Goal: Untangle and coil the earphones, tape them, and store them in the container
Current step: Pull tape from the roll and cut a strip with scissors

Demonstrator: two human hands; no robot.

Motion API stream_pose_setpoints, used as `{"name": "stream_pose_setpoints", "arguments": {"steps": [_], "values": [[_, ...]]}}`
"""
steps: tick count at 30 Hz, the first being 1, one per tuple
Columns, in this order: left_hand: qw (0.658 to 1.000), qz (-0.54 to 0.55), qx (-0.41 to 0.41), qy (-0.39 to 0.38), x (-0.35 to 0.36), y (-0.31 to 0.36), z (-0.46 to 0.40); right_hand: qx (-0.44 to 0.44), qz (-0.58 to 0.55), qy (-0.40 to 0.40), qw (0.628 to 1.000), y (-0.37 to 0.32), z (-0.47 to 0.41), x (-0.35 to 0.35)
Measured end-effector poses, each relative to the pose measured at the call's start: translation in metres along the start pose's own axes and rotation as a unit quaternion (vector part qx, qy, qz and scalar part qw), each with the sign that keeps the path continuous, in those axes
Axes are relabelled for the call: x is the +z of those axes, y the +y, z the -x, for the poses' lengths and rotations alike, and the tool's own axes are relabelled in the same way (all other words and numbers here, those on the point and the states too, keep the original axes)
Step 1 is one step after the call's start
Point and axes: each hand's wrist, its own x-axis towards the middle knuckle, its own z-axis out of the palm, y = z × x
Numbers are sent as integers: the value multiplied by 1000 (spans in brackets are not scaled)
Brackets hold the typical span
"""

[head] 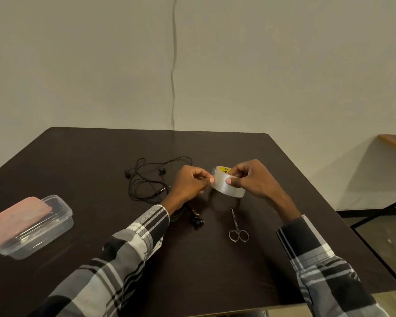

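Her right hand (pixel 249 179) is gripping the tape roll (pixel 226 183) steady, seemingly so the left hand (pixel 189 183) is pinching free its end.

Plain room: bare wall (pixel 284 65), dark table (pixel 78 156)

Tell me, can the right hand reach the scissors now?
Probably yes: the scissors lie uncovered just below the right hand, but it grips the tape roll, so it must release that first.
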Motion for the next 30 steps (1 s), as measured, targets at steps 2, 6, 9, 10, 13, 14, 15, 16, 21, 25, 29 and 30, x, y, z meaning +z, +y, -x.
{"name": "stream_pose_setpoints", "arguments": {"steps": [2, 6, 9, 10, 13, 14, 15, 16, 21, 25, 29, 30], "values": [[1000, -20, 8, 10, -4, 5, 0, -1, -11, 9, 1000, -4, 0, 1], [996, -86, 30, 17, -16, 14, -1, -12, -19, 12, 1000, -14, -1, 5], [991, -124, 33, 28, -23, 20, -2, -14, -33, 10, 999, -23, -2, 11], [990, -135, 33, 32, -25, 21, -2, -11, -41, 10, 999, -25, -3, 13], [983, -179, 36, 30, -34, 23, -1, 2, -51, 11, 999, -30, -5, 22], [980, -192, 37, 27, -36, 24, -1, 7, -50, 13, 999, -30, -6, 24], [978, -202, 39, 25, -39, 26, -1, 9, -49, 16, 999, -31, -8, 26], [976, -213, 41, 26, -41, 29, -1, 9, -44, 20, 999, -33, -9, 28], [969, -235, 57, 45, -54, 43, 0, 23, -39, 46, 998, -40, -13, 38], [965, -244, 80, 52, -69, 54, -3, 33, -125, 62, 990, -44, -12, 40], [964, -246, 97, 37, -76, 57, -7, 36, -210, 42, 976, -46, -7, 39], [963, -248, 99, 40, -77, 57, -7, 35, -225, 36, 973, -46, -7, 39]]}}
